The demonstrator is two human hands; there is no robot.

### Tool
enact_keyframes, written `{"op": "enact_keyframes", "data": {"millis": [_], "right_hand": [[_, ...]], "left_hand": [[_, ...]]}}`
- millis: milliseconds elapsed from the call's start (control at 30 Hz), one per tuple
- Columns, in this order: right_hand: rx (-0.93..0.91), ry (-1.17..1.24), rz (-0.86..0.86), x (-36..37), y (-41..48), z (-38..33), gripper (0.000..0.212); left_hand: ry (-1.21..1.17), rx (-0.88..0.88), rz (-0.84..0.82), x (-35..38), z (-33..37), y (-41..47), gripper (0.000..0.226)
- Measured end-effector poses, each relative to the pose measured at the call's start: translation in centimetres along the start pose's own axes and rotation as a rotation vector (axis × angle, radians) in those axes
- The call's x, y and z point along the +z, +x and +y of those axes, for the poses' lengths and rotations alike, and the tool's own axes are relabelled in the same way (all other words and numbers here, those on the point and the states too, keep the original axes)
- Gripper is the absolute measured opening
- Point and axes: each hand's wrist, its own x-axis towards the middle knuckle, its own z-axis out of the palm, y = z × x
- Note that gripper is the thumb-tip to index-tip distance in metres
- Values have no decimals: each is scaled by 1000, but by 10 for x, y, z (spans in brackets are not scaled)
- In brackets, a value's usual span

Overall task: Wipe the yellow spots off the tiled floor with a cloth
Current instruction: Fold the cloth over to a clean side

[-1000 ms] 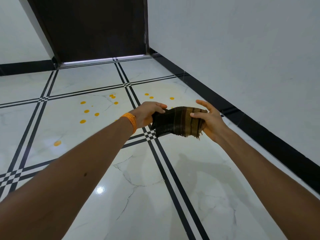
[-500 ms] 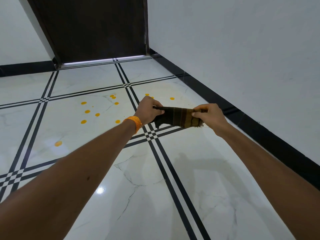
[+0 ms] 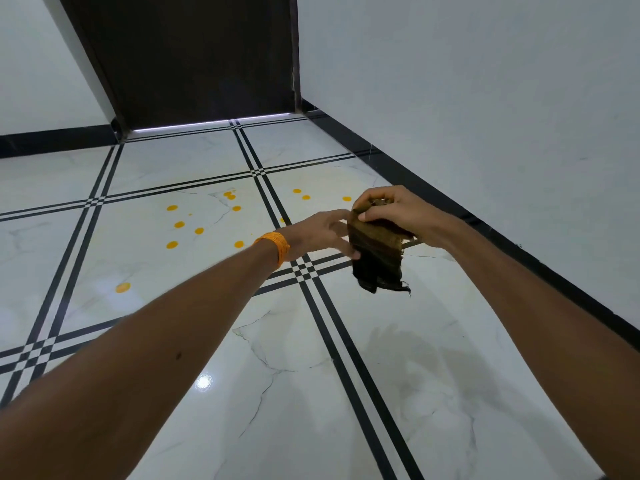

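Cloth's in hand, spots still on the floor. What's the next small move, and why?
Probably lower the cloth toward the nearest spots. It hangs bunched from the right hand, clear of the floor; the left hand only touches its edge, and no spot looks wiped yet.

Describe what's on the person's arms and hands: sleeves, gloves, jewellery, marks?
Both forearms are bare to the frame edge: no sleeves and no gloves. The left hand has an orange thread band wrapped in several turns around the wrist, and a small dark mark sits on that forearm. The right hand shows no band, watch or ring.
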Motion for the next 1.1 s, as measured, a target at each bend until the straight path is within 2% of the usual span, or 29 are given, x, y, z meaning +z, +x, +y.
{"op": "enact_keyframes", "data": {"millis": [100, 167, 267, 367, 433, 467, 533, 600, 667, 767, 900, 1033, 1100], "right_hand": [[-20, -31, -48, -8, 4, -8, 14], [-55, -13, 50, -15, 8, -9, 19], [-35, 7, 290, -21, 19, 6, 27], [65, 260, 583, -18, 26, 28, 23], [234, 537, 644, -8, 21, 43, 23], [341, 663, 592, 1, 17, 53, 28], [513, 879, 369, 22, 10, 71, 49], [555, 1022, 140, 39, 9, 78, 68], [509, 988, 1, 46, 15, 73, 72], [411, 852, -24, 48, 33, 48, 59], [366, 869, -41, 57, 50, 15, 45], [355, 928, -57, 67, 56, -30, 51], [349, 954, -87, 68, 53, -55, 46]], "left_hand": [[-148, 46, 3, 7, 8, 6, 40], [-273, -16, -6, 11, 10, 8, 34], [-320, -66, -36, 17, 7, 11, 34], [-438, -64, 17, 22, 2, 14, 36], [-545, -33, 102, 22, -3, 18, 33], [-601, -10, 127, 21, -4, 21, 31], [-718, 11, 181, 19, -8, 28, 29], [-754, 22, 231, 19, -14, 37, 33], [-736, 30, 252, 16, -20, 43, 38], [-693, 25, 284, 4, -19, 41, 39], [-691, -16, 412, -20, 4, 18, 39], [-711, -110, 546, -54, 25, -31, 36], [-762, -170, 599, -62, 31, -55, 35]]}}
